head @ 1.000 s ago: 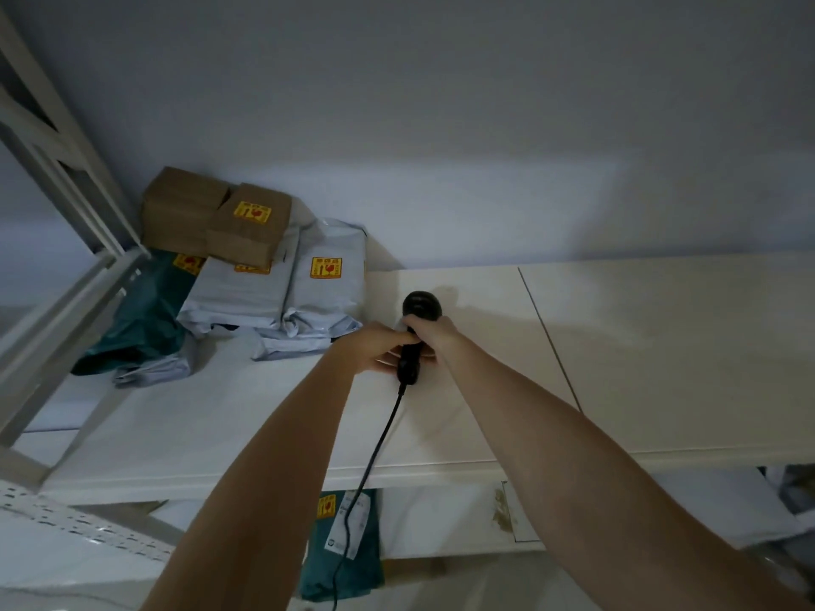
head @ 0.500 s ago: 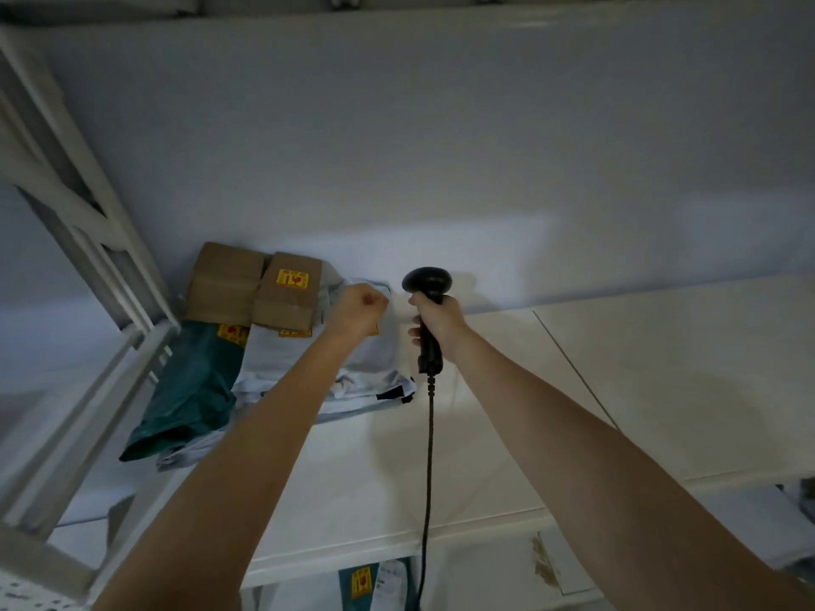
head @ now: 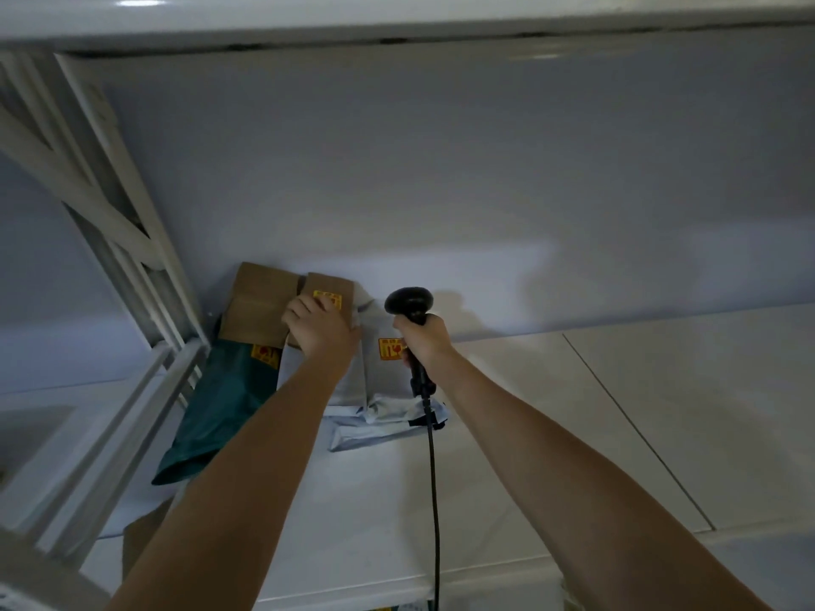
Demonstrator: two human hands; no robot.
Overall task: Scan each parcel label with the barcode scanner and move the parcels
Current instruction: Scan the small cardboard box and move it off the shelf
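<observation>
A pale grey-blue wall is seen at twelve o'clock, a white metal rack frame at nine, a white shelf board at four.

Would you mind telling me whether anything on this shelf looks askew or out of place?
Yes, mildly. The grey mailer at the front of the pile is crumpled, with its end folded and askew, and the green mailer lies slanted toward the shelf edge. No damage shows.

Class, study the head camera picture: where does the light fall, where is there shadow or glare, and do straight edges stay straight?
Head view: dim overall; a pale patch lights the wall behind the scanner, which casts a soft shadow there; glare spot on the upper shelf; wide-angle bending bows the rack frame.
</observation>
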